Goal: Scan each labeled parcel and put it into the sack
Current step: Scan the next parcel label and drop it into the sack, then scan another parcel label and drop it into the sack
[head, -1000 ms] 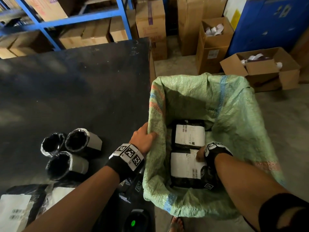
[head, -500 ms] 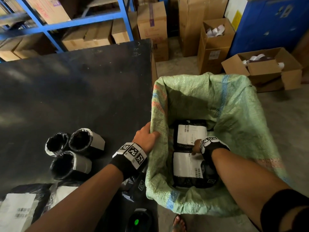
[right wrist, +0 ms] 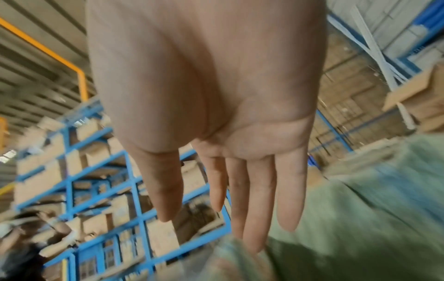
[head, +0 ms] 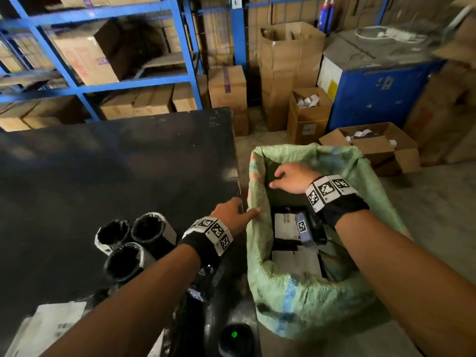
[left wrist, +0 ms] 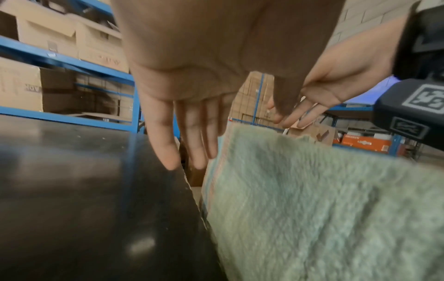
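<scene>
Hands empty, fingers straight: our left hand (head: 233, 215) touches the sack (head: 304, 300) rim, our right hand (head: 293, 177) hovers above its mouth. Parcels (head: 286, 225) lie below our fingers. We should keep the rim wide.

Nothing legible as words or numbers.
- Left wristband (head: 213, 231), right wristband (head: 327, 189): black-and-white square code markers.
- Parcel label (head: 55, 328), table's near left corner: barcode, print blurred.
- Label on parcel in sack (head: 284, 225): unreadable.
- Shelf carton (head: 87, 60): red and purple lettering (too smeared for me to read).
</scene>
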`<state>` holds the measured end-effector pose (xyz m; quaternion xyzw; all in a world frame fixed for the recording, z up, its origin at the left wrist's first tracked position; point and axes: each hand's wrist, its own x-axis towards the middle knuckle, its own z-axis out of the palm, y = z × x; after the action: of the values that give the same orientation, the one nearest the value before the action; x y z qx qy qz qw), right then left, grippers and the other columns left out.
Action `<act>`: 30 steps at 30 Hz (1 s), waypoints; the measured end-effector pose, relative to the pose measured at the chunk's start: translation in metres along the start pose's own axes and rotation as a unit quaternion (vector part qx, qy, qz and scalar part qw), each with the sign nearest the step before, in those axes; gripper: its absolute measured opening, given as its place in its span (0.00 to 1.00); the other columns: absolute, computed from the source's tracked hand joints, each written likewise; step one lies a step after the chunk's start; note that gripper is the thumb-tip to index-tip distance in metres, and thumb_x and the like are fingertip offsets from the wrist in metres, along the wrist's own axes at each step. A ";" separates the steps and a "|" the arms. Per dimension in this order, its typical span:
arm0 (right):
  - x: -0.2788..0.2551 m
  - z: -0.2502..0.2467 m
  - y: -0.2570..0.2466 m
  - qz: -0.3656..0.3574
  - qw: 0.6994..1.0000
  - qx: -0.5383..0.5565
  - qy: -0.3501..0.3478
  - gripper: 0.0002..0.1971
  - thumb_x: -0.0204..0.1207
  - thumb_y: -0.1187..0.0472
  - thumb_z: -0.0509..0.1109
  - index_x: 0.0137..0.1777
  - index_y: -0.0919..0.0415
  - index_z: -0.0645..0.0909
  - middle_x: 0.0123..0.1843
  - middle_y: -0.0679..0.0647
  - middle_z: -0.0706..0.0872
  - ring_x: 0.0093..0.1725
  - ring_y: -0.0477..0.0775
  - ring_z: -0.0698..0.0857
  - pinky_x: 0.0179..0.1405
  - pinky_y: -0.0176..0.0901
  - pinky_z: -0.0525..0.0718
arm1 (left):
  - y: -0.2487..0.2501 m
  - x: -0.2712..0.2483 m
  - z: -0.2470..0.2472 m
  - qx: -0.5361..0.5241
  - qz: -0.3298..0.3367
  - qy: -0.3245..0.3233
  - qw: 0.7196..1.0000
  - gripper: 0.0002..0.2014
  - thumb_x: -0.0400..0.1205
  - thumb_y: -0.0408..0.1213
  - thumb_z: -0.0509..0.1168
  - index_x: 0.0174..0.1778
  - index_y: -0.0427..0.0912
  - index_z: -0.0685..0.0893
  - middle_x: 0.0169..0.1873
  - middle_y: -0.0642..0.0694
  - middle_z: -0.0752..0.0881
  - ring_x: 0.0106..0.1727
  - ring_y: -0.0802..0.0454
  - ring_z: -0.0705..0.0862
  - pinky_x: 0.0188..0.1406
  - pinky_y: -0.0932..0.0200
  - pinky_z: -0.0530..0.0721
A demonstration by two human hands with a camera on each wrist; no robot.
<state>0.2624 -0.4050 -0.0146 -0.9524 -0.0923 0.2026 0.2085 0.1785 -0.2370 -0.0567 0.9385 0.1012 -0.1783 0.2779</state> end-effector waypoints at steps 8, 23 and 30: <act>-0.108 0.042 -0.091 -0.052 0.996 0.057 0.048 0.23 0.76 0.49 0.71 0.68 0.57 0.78 0.61 0.54 0.85 0.63 0.55 0.82 0.63 0.44 0.78 | -0.096 -0.061 -0.054 0.097 -0.002 0.007 0.995 0.28 0.77 0.61 0.65 0.61 0.41 0.84 0.59 0.41 0.86 0.62 0.41 0.84 0.58 0.54 0.80; -0.188 0.233 -0.167 0.125 0.982 0.076 -0.119 0.28 0.78 0.41 0.65 0.72 0.58 0.75 0.70 0.57 0.79 0.66 0.59 0.82 0.63 0.43 0.75 | -0.245 -0.162 -0.056 -0.005 -0.055 -0.062 0.997 0.25 0.82 0.50 0.66 0.64 0.30 0.82 0.61 0.33 0.84 0.65 0.38 0.84 0.59 0.53 0.82; -0.153 0.272 -0.146 0.165 0.958 0.233 -0.036 0.51 0.49 0.33 0.82 0.69 0.64 0.78 0.65 0.57 0.85 0.60 0.57 0.84 0.58 0.42 0.80 | -0.251 -0.169 -0.060 -0.176 -0.094 -0.072 0.977 0.25 0.81 0.43 0.69 0.71 0.33 0.77 0.68 0.35 0.81 0.68 0.38 0.81 0.70 0.44 0.80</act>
<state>-0.0046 -0.2159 -0.1238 -0.8715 0.1084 0.2838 0.3849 -0.0320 -0.0123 -0.0657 0.8460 0.1987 -0.2497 0.4271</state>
